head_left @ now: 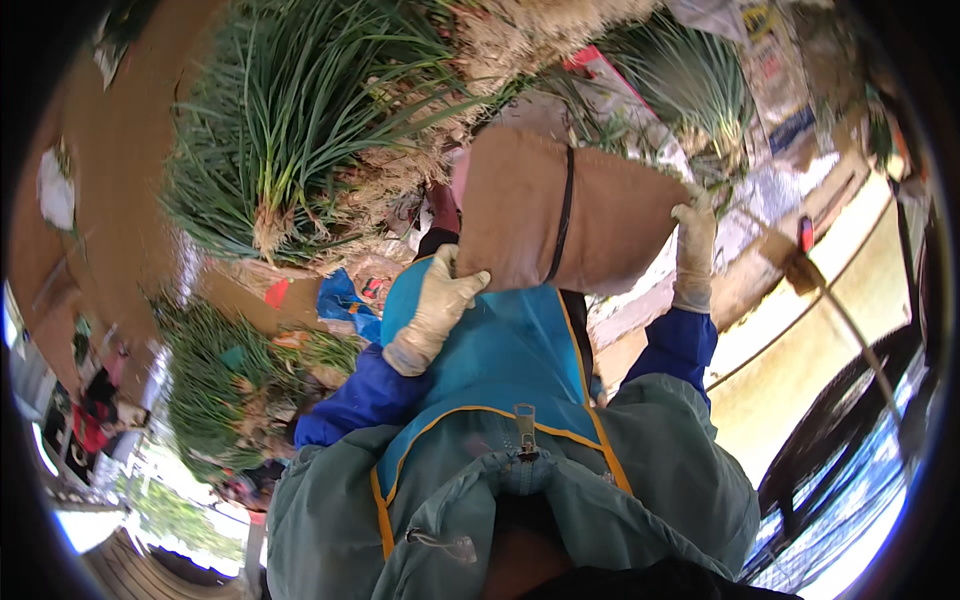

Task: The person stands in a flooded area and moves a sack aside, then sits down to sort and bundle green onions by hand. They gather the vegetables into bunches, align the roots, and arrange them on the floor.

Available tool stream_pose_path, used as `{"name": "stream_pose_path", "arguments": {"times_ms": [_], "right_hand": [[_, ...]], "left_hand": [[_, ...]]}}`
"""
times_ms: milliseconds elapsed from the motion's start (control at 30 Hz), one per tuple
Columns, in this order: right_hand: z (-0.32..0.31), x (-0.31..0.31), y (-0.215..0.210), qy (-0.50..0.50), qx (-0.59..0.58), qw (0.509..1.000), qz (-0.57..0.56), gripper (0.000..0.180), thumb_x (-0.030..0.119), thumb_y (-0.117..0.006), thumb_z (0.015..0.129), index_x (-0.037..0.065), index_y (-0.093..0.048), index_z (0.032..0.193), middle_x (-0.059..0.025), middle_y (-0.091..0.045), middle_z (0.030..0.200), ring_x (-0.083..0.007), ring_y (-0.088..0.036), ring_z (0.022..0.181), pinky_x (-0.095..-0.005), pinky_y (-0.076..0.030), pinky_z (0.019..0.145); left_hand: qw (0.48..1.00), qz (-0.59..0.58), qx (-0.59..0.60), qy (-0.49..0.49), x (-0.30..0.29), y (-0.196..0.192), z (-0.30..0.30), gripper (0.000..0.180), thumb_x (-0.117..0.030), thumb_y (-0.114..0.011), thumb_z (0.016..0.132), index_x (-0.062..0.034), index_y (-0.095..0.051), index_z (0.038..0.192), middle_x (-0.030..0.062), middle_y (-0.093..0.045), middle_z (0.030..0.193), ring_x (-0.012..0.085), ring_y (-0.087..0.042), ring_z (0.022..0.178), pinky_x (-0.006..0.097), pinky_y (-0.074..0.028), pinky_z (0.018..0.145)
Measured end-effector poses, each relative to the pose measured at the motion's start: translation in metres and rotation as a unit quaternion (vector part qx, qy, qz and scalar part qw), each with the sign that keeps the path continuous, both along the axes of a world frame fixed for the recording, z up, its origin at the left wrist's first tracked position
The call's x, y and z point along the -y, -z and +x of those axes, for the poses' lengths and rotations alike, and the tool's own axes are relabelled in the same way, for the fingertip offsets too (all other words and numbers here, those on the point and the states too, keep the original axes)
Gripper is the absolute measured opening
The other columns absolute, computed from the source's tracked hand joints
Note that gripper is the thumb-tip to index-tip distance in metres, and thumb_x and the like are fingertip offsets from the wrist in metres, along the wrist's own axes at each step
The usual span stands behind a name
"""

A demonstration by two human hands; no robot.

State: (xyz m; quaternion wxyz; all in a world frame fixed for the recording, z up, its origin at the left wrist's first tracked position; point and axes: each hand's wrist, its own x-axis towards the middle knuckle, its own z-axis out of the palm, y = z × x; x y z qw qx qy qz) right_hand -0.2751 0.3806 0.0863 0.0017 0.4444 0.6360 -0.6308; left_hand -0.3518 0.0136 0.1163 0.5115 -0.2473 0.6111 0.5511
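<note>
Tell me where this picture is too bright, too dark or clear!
Head view: left and right edges go black around the curved fisheye circle; head view, right: glare washes out the pale surface; head view, middle: the pad looks clearer.

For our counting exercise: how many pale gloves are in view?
2: one on the left hand, holding the brown pad at its lower left; one on the right hand, holding its right edge. Others may be hidden.
</note>
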Motion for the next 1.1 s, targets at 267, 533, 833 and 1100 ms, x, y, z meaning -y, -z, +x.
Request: {"name": "stream_pose_path", "arguments": {"times_ms": [267, 533, 833, 1100], "right_hand": [[-0.036, 0.017, 0.305, -0.472, 0.116, 0.871, 0.069, 0.039, 0.017, -0.067, 0.072, 0.000, -0.057, 0.107, -0.0126, -0.063, 0.088, -0.0192, -0.060, 0.082, -0.0310, -0.048, 0.075], [0.009, 0.043, 0.419, -0.520, 0.200, 0.828, -0.067, 0.050, 0.008, -0.049, 0.076, -0.006, -0.047, 0.124, -0.0165, -0.057, 0.115, -0.0255, -0.058, 0.096, -0.0331, -0.049, 0.080], [0.084, 0.063, 0.416, -0.517, 0.287, 0.807, -0.005, 0.061, 0.004, -0.053, 0.073, 0.002, -0.042, 0.133, -0.0178, -0.056, 0.119, -0.0326, -0.056, 0.107, -0.0408, -0.045, 0.090], [0.180, 0.138, 0.260, -0.661, 0.153, 0.705, 0.207, 0.060, 0.008, -0.059, 0.072, 0.006, -0.049, 0.130, -0.0194, -0.055, 0.124, -0.0366, -0.054, 0.112, -0.0431, -0.043, 0.094]], "left_hand": [[0.931, -0.110, 0.156, -0.312, -0.013, 0.314, 0.191, 0.039, 0.001, -0.062, 0.077, -0.0007, -0.053, 0.115, 0.0112, -0.064, 0.103, 0.0223, -0.063, 0.090, 0.033, -0.053, 0.072], [0.925, -0.202, 0.219, -0.235, -0.033, 0.375, 0.275, 0.058, -0.011, -0.058, 0.081, -0.0015, -0.038, 0.135, 0.0185, -0.059, 0.113, 0.0289, -0.057, 0.106, 0.037, -0.043, 0.095], [0.909, -0.251, 0.150, -0.297, -0.013, 0.366, 0.248, 0.059, -0.012, -0.057, 0.083, -0.0042, -0.035, 0.138, 0.0207, -0.053, 0.122, 0.0308, -0.053, 0.112, 0.038, -0.040, 0.098], [0.902, -0.283, 0.060, -0.321, -0.036, 0.259, 0.220, 0.060, -0.013, -0.056, 0.085, -0.0066, -0.032, 0.140, 0.0226, -0.047, 0.129, 0.0325, -0.050, 0.117, 0.039, -0.038, 0.100]]}}
